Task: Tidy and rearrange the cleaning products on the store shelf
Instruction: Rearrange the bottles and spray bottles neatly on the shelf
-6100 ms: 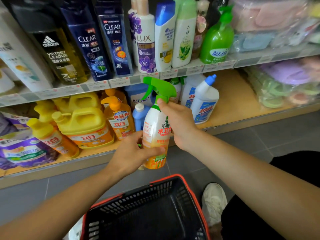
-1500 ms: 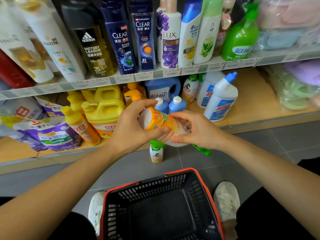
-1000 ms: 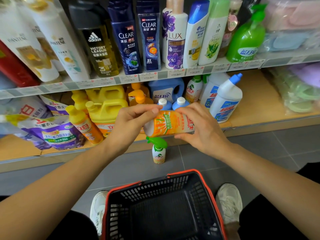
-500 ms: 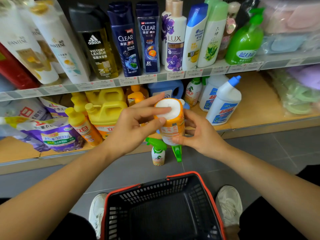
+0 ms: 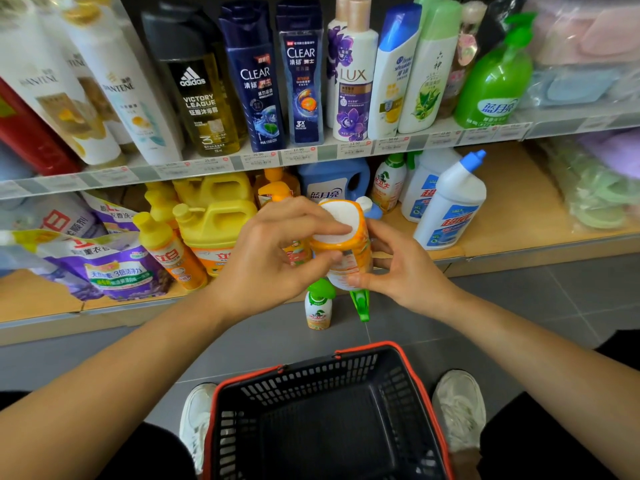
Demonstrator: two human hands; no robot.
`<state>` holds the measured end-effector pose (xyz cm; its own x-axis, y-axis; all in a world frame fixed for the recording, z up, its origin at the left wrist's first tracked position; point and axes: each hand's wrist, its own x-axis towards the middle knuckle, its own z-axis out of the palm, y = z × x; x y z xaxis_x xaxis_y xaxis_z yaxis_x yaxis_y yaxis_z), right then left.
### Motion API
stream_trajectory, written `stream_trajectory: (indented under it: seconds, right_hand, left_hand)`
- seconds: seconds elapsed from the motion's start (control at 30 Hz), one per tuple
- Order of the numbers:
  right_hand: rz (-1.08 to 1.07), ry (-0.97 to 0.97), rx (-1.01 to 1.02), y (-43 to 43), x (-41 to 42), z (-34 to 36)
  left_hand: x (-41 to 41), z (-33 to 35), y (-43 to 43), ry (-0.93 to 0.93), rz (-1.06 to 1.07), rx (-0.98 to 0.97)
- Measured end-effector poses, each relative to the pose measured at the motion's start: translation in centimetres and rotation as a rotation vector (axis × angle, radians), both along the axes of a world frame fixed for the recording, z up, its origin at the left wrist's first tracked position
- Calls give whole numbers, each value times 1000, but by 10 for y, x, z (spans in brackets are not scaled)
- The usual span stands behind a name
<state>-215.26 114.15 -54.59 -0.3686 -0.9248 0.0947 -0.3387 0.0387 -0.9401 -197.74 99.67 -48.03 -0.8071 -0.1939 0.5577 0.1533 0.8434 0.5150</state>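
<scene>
Both hands clamp the spray bottle [image 5: 341,251] upside down, in front of the lower shelf's front edge [image 5: 519,252]: left hand [image 5: 273,258] around its upturned base, right hand [image 5: 401,268] by the neck. Best move: turn it upright, label forward, then seat it beside its twin [image 5: 388,181].

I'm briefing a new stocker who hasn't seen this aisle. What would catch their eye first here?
First, the orange spray bottle held upside down in mid-frame, white base up, between the left hand and right hand. Next, a small green-capped bottle standing on the floor below the lower shelf. Then the empty black basket with its red rim at the person's feet.
</scene>
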Motion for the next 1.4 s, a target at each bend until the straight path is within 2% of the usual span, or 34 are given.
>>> stream_trajectory:
  seconds: [0.1, 0.23, 0.37, 0.57, 0.73, 0.87, 1.0, 1.07, 1.13, 1.23, 1.33, 1.4]
  right_hand:
    - [11, 8, 1, 0, 2, 1]
    - [38, 50, 4, -1, 7, 3]
    - [54, 46, 16, 0, 9, 1]
    - [63, 51, 2, 0, 9, 7]
    - [31, -97, -24, 0, 4, 9]
    - [-44, -162, -57, 1, -1, 12]
    - [-119, -334, -107, 1, -6, 14]
    - [-151, -398, -111, 1, -7, 16]
    - [-184, -450, -117, 2, -10, 16]
    - [-233, -537, -149, 5, -13, 18]
    - [-257, -568, -149, 8, -16, 18]
    - [-318, -558, -192, 10, -24, 21]
  left_hand:
    - [-3, -1, -2, -76, -16, 19]
    - [-5, -2, -5, -144, 48, 349]
    - [-8, -4, -9, -135, 84, 578]
    - [-10, -8, -16, -51, 107, 772]
    - [-8, -18, -20, -90, 159, 837]
    - [-9, -39, -13, -303, 203, 902]
    - [-10, -65, 0, -598, 116, 752]
    - [-11, -79, 5, -712, 119, 762]
    - [-11, -88, 11, -802, 152, 963]
    - [-13, -96, 16, -854, 88, 1447]
    - [-18, -99, 20, -686, 45, 1765]
    - [-22, -100, 21, -558, 90, 1850]
